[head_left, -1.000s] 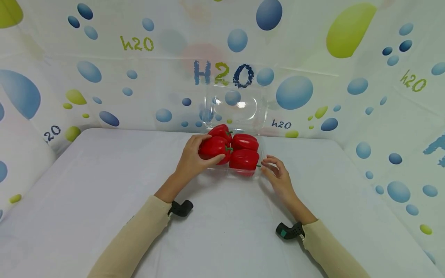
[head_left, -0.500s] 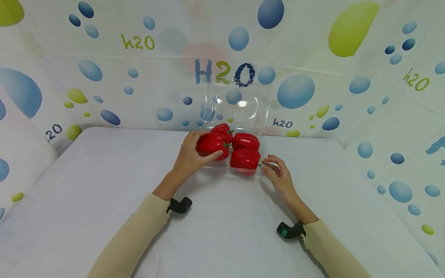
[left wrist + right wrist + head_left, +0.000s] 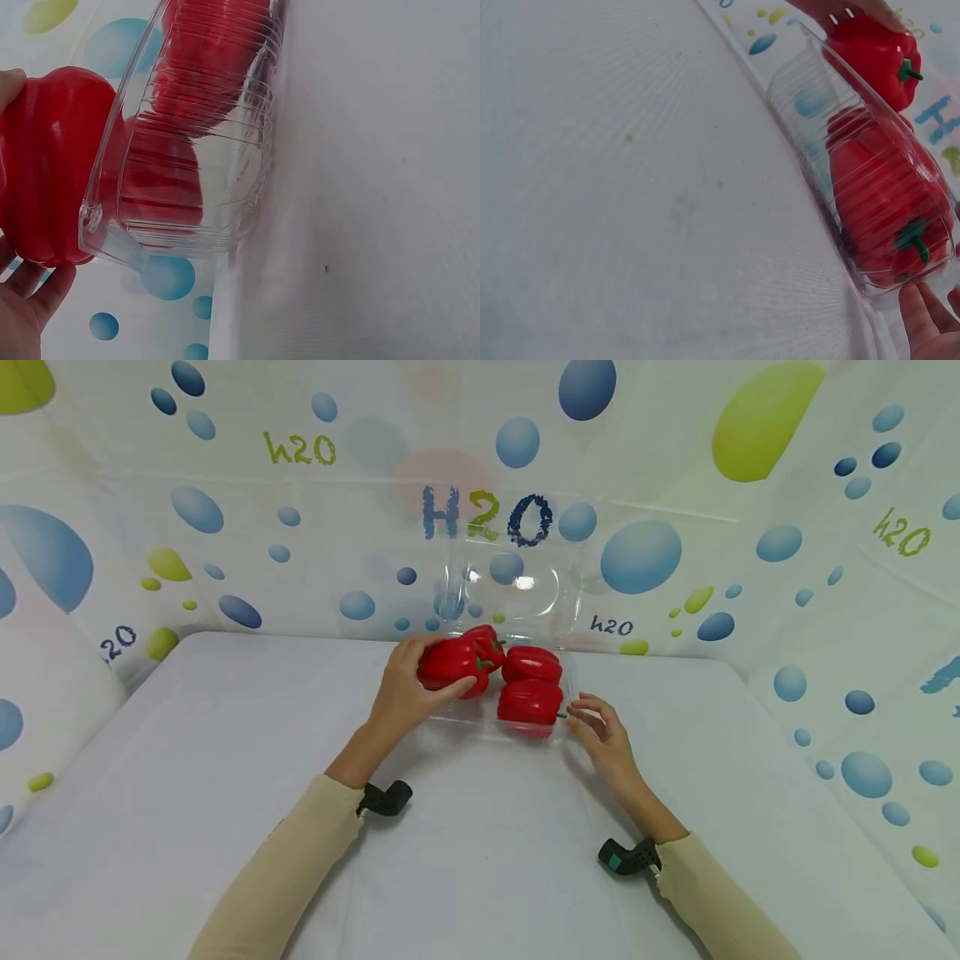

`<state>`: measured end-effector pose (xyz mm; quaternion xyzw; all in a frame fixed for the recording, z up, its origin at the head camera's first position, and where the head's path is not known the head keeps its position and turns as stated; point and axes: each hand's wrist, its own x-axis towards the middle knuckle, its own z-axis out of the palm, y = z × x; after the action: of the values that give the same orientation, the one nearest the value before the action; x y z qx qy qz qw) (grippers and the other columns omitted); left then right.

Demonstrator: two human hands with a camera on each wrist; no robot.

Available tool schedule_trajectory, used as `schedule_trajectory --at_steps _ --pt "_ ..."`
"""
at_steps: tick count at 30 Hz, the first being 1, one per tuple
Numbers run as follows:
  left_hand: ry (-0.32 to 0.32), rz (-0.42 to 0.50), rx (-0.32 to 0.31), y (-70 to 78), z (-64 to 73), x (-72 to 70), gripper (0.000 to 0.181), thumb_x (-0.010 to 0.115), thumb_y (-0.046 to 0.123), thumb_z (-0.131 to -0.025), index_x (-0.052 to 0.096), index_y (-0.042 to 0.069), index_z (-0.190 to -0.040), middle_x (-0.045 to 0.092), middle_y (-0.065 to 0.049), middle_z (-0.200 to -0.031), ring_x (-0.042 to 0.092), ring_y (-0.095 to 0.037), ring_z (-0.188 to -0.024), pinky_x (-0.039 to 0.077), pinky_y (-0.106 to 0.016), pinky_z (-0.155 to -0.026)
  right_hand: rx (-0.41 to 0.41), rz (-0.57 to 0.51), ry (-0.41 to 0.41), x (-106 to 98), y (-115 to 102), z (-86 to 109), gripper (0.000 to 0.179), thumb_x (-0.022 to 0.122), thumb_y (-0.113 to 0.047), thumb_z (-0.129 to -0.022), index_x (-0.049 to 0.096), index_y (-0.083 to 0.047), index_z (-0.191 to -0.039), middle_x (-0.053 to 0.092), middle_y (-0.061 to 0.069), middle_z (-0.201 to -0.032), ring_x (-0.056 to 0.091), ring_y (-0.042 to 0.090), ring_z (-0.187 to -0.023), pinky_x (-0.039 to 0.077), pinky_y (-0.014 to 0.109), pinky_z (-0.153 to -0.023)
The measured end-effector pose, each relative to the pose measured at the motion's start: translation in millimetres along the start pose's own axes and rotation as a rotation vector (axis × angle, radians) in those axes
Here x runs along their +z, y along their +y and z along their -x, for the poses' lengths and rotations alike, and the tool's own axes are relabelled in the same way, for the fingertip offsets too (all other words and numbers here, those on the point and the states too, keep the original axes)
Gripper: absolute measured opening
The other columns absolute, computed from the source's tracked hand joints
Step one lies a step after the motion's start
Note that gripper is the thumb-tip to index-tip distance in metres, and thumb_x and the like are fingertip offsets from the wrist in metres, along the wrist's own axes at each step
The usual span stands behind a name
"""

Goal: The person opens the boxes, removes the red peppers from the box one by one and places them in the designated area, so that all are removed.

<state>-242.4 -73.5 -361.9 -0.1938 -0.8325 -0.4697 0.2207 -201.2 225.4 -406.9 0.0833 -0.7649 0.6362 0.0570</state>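
Note:
A red bell pepper (image 3: 450,667) with a green stem is gripped between the thumb and fingers of my left hand (image 3: 401,689). In both wrist views it is raised at the rim of a clear plastic clamshell container (image 3: 225,172), over its left side. Inside the container sit three more red bell peppers: one at back left (image 3: 483,645), one at back right (image 3: 532,664), one at front right (image 3: 529,702). My right hand (image 3: 606,743) is at the container's right end, its loosely bent fingers touching the wall near the front corner (image 3: 900,289).
The container's transparent lid (image 3: 517,593) stands raised behind it, against the patterned backdrop (image 3: 300,552). A white cloth covers the table (image 3: 480,868). Each wrist wears a black camera, the left camera (image 3: 387,798) and the right camera (image 3: 626,857).
My left hand has lifted the held bell pepper up and to the left, away from the front-left part of the container. The right hand stays in place.

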Motion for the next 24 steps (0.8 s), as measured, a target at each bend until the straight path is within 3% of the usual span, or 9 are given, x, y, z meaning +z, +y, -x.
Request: schedule_trajectory --at_steps 24 --pt "0.058 -0.004 -0.033 -9.0 -4.6 -10.9 0.064 0.081 0.024 -0.080 0.050 0.007 -0.133 0.051 -0.013 -0.132 0.046 -0.029 -0.125 0.053 -0.050 -0.092 0.017 0.006 -0.007 -1 -1 -0.4 0.034 0.054 -0.004 -0.098 0.045 0.003 -0.130 0.033 0.011 -0.151 0.046 0.032 -0.132 0.047 0.026 -0.099"
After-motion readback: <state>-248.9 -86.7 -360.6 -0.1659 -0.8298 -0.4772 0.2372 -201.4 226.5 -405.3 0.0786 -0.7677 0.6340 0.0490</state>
